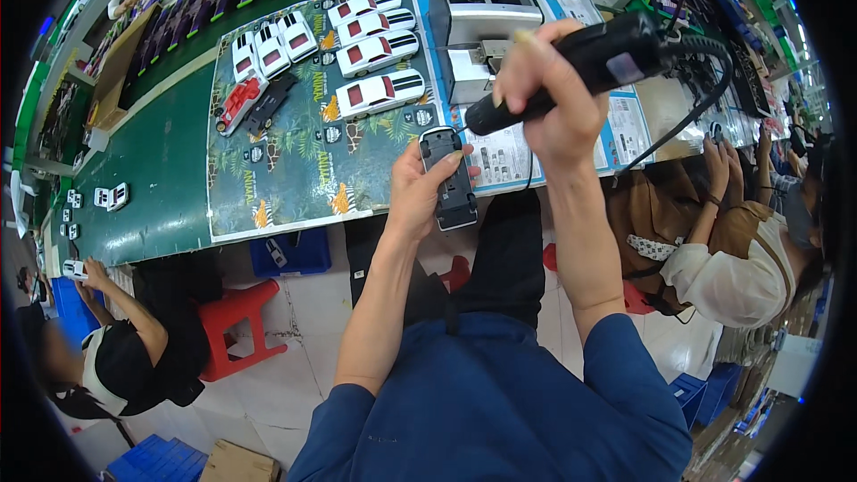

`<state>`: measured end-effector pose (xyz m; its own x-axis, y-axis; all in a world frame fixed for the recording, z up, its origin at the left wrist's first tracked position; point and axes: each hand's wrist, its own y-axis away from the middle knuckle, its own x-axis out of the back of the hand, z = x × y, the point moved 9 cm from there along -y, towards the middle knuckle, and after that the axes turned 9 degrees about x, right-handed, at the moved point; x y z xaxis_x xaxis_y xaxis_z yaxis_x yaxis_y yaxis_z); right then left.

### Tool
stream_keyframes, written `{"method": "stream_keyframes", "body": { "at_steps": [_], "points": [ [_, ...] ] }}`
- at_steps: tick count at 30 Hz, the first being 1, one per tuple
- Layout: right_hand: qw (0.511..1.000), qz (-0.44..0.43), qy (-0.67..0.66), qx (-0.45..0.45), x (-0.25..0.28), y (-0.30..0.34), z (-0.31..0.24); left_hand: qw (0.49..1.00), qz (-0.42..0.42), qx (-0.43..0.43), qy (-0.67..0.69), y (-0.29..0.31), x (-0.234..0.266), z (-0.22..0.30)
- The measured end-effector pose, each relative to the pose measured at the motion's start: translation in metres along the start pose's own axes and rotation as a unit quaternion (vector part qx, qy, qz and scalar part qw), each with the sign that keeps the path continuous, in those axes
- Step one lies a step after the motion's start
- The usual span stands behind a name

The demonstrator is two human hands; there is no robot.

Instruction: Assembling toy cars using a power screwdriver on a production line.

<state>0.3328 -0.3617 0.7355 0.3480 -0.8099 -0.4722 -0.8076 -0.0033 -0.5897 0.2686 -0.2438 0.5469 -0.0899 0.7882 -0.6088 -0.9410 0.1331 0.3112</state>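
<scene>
My left hand (pixel 418 187) is closed round a toy car (pixel 451 180), turned so that its black underside faces up. A black corded electric screwdriver (pixel 580 67) is gripped in my right hand (pixel 558 98). Its tip points left, close to the far end of the toy car; whether it touches a screw is too small to tell. Beyond my left hand, several white toy cars (pixel 381 94) with dark stripes lie in rows on a patterned mat (pixel 295 161). A red car interior (pixel 239 103) and a black chassis (pixel 270 103) lie at the mat's left side.
A metal screw-feeder machine (pixel 486 13) stands behind my right hand. The screwdriver's cable (pixel 705 112) loops down on the right. Co-workers sit at left (pixel 125 339) and right (pixel 741 259). Along the far side runs a row of purple-and-black parts (pixel 232 0). A red stool (pixel 237 326) stands at lower left.
</scene>
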Motion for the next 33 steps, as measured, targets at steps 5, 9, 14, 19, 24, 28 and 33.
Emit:
{"method": "stream_keyframes", "body": {
  "at_steps": [5, 9, 14, 19, 24, 28, 33],
  "points": [
    [0.999, -0.009, 0.03, -0.007, -0.009, 0.016, 0.018, 1.0, 0.002, 0.004, 0.014, 0.003, 0.0, -0.001],
    [0.997, -0.031, 0.064, 0.008, -0.013, 0.017, 0.025, 1.0, 0.008, 0.006, 0.007, 0.006, -0.001, 0.001],
    [0.984, -0.136, 0.114, -0.004, -0.031, 0.025, 0.035, 1.0, -0.002, -0.008, 0.005, 0.001, 0.007, -0.002],
    [0.979, -0.163, 0.119, -0.022, -0.03, 0.021, 0.044, 0.999, -0.013, 0.004, 0.03, 0.002, 0.006, -0.003],
    [0.978, -0.171, 0.117, -0.028, -0.028, 0.021, 0.047, 0.999, -0.002, 0.033, 0.012, 0.0, 0.008, -0.006],
    [0.98, -0.162, 0.113, -0.006, -0.03, 0.024, 0.048, 1.0, -0.005, 0.024, 0.018, 0.001, 0.01, -0.005],
    [0.979, -0.162, 0.119, 0.02, -0.028, 0.021, 0.04, 1.0, -0.016, 0.012, 0.007, 0.001, 0.005, -0.003]
  ]
}}
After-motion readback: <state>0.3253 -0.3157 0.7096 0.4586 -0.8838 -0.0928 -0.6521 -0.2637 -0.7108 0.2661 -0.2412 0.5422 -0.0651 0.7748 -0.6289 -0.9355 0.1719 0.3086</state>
